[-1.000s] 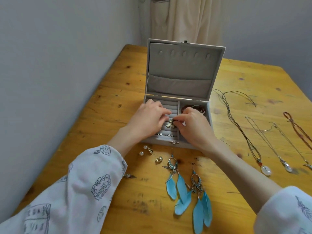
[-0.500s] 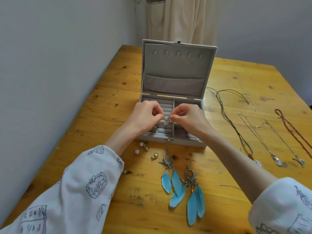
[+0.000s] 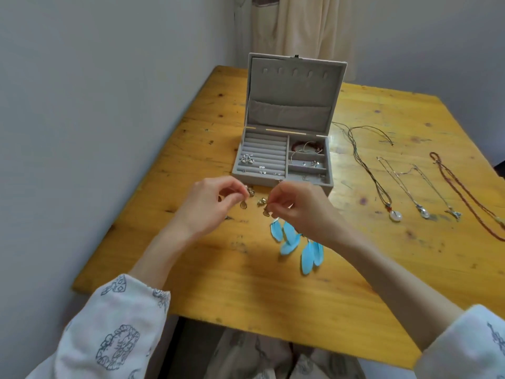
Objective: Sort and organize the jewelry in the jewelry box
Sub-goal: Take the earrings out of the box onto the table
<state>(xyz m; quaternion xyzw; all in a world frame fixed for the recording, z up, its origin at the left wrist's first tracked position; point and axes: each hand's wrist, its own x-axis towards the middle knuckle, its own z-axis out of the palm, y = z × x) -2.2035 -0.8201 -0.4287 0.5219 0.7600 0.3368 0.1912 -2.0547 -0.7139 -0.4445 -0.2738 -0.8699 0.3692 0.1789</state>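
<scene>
Just in front of the open grey jewelry box (image 3: 282, 157) both hands hover over the wooden table (image 3: 355, 283). The left hand (image 3: 210, 205) pinches a small gold earring (image 3: 244, 204) between curled fingers; the right hand (image 3: 303, 209) pinches its twin (image 3: 265, 212). Blue feather earrings (image 3: 297, 243) lie nearer the person, and necklaces (image 3: 410, 192) lie right of the box.

I count one jewelry box (image 3: 287, 110) open on the surface (image 3: 273, 291). To my right lie four necklaces (image 3: 404, 187). Two blue feather earrings (image 3: 297, 242) lie near me. Each of my two hands, left hand (image 3: 210, 206) and right hand (image 3: 303, 209), pinches one small gold earring (image 3: 243, 205). A few tiny studs sit in the ring rolls; I cannot count them.
</scene>
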